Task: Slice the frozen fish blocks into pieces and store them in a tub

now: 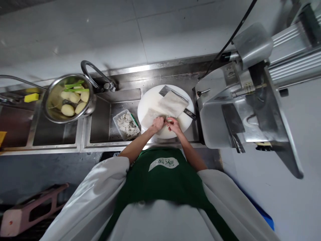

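the pale beige, flat, cloth-like sheet (173,104) lies on the round white cutting board (185,124), from the centre toward the far edge, partly covering a steel cleaver with a black handle (190,114). a similar pale portion (149,117) lies toward the left edge; whether the two are joined cannot be told.

the sheet is judged light, limp and possibly damp. take hold at a free corner and support the adjoining edge, clear of the blade.

grip state: the left hand (158,123) and right hand (173,125) work close together toward the board's near edge, fingers curled inward; whether either grip pinches anything cannot be told.

the board rests on a stainless steel tabletop (156,78) with sink basins. a clear rectangular plastic container (119,129) of pale pieces stands beside the board's left edge; a grey metal slicing machine (213,127) stands beyond the right edge. a light grey wall (175,36) rises behind.
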A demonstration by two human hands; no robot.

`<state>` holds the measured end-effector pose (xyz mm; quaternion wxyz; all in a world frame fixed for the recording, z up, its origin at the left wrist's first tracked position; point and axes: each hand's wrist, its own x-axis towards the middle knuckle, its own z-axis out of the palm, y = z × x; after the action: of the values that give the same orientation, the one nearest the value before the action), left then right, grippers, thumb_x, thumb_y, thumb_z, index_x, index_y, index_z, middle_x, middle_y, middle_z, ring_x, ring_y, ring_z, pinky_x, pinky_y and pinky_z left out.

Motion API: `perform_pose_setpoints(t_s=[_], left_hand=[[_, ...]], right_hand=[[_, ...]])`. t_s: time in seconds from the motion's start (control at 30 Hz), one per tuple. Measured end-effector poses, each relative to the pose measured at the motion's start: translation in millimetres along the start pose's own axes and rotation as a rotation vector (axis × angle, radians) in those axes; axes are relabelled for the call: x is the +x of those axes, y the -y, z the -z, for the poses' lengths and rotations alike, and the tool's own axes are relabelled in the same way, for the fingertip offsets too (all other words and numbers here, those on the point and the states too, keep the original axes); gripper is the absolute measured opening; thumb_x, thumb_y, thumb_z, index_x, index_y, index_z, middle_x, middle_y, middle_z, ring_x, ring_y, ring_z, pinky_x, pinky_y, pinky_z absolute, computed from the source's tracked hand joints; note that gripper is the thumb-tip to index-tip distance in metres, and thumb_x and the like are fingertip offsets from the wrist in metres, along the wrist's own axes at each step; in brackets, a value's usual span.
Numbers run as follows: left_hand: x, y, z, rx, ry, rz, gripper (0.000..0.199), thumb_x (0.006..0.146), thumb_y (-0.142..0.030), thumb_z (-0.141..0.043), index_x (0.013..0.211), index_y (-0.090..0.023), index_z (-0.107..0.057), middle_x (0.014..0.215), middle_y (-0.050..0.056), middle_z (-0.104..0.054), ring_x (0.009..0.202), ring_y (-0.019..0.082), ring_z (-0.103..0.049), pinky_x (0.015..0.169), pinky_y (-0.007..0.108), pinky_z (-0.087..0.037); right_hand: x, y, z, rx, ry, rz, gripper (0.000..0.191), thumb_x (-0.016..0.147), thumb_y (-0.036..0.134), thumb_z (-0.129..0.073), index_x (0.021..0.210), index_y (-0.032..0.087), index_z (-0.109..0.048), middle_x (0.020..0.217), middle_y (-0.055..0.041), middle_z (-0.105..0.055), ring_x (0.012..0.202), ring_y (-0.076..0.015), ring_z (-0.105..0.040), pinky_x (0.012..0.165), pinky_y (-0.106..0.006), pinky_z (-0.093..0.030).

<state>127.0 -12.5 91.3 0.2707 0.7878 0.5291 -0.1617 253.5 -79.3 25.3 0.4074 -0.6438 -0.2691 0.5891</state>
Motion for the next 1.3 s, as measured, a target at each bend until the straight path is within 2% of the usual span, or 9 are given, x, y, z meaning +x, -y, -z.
perform_pose_setpoints(t_s=[0.1, 0.2, 0.3, 0.4, 0.63, 0.83, 1.0, 1.1, 1.3], left_hand=[[3.7, 14.7, 4.2, -0.128, -0.017, -0.071, 0.024, 0.095, -0.036, -0.069, 0.099, -0.013, -0.075, 0.095, 0.011, -0.076, 0.099, 0.025, -0.072, 0.089, 0.03, -0.053], [7.9, 30.2, 1.0, -0.518, -0.02, -0.148, 0.022, 0.092, -0.035, -0.074, 0.089, -0.013, -0.072, 0.074, 0.005, -0.071, 0.073, 0.017, -0.069, 0.071, 0.025, -0.053], [13.9, 36.2, -7.0, -0.939, 0.005, -0.109, 0.024, 0.09, -0.032, -0.079, 0.087, -0.012, -0.067, 0.061, -0.001, -0.063, 0.053, 0.01, -0.06, 0.055, 0.02, -0.048], [19.9, 33.5, -12.2, -1.12, -0.022, -0.03, 0.027, 0.084, -0.026, -0.086, 0.087, -0.01, -0.064, 0.058, -0.002, -0.062, 0.047, 0.007, -0.057, 0.05, 0.019, -0.046], [24.1, 31.7, -3.7, -1.183, 0.098, -0.027, 0.026, 0.084, -0.019, -0.085, 0.101, -0.006, -0.072, 0.059, 0.0, -0.066, 0.048, 0.01, -0.062, 0.052, 0.021, -0.051], [23.9, 23.2, -4.7, -1.108, 0.022, 0.102, 0.017, 0.087, -0.019, -0.083, 0.091, -0.007, -0.071, 0.053, -0.002, -0.062, 0.042, 0.007, -0.056, 0.047, 0.018, -0.046], [26.8, 20.4, -5.6, -1.111, 0.001, 0.095, 0.029, 0.084, -0.032, -0.087, 0.086, -0.008, -0.071, 0.059, 0.0, -0.065, 0.048, 0.009, -0.061, 0.047, 0.018, -0.049], [30.2, 21.6, -4.8, -1.105, 0.015, 0.11, 0.035, 0.079, -0.038, -0.09, 0.083, -0.008, -0.071, 0.061, 0.002, -0.067, 0.051, 0.011, -0.063, 0.048, 0.02, -0.051], [32.5, 26.2, -4.2, -1.194, 0.072, 0.125, 0.028, 0.085, -0.033, -0.085, 0.085, -0.008, -0.072, 0.066, 0.004, -0.071, 0.055, 0.013, -0.067, 0.052, 0.021, -0.055]], right_hand=[[-3.5, 3.5, -0.3, 0.034, 0.032, 0.014, 0.042, 0.073, 0.022, -0.061, 0.115, 0.02, -0.066, 0.065, 0.0074, -0.062, 0.039, -0.0067, -0.049, 0.035, -0.017, -0.04], [-6.3, 3.5, -2.8, 0.077, 0.086, 0.024, 0.05, 0.07, 0.021, -0.059, 0.12, 0.02, -0.066, 0.065, 0.0084, -0.062, 0.038, -0.0061, -0.046, 0.034, -0.016, -0.038], [-6.9, 2.2, -5.2, 0.077, 0.111, 0.026, 0.053, 0.07, 0.022, -0.058, 0.123, 0.02, -0.066, 0.064, 0.0086, -0.062, 0.037, -0.0061, -0.045, 0.033, -0.017, -0.036], [-5.9, 1.3, -4.2, 0.067, 0.123, 0.038, 0.053, 0.071, 0.023, -0.059, 0.123, 0.021, -0.067, 0.067, 0.0072, -0.064, 0.038, -0.0066, -0.047, 0.034, -0.018, -0.037], [-1.8, -0.9, 1.8, 0.119, 0.107, 0.027, 0.038, 0.071, 0.032, -0.069, 0.107, 0.022, -0.067, 0.066, 0.0072, -0.061, 0.041, -0.008, -0.051, 0.037, -0.019, -0.042], [8.5, -1.4, 3.9, 0.006, -0.111, 0.104, 0.027, 0.079, 0.043, -0.07, 0.09, 0.02, -0.064, 0.067, 0.004, -0.06, 0.04, -0.0095, -0.051, 0.037, -0.022, -0.041], [15.5, 0.6, 2.6, -0.255, -0.118, 0.231, 0.012, 0.08, 0.031, -0.066, 0.086, 0.02, -0.07, 0.078, -0.0021, -0.071, 0.066, -0.018, -0.066, 0.07, -0.033, -0.059], [13.4, -0.7, -0.1, -0.313, -0.132, 0.29, 0.012, 0.077, 0.024, -0.065, 0.087, 0.022, -0.072, 0.087, -0.0038, -0.074, 0.083, -0.0212, -0.069, 0.089, -0.039, -0.058], [6.0, -2.5, -14.4, -0.186, -0.139, 0.287, 0.019, 0.079, 0.032, -0.066, 0.094, 0.022, -0.072, 0.096, -0.0055, -0.075, 0.086, -0.0212, -0.068, 0.086, -0.037, -0.058]])
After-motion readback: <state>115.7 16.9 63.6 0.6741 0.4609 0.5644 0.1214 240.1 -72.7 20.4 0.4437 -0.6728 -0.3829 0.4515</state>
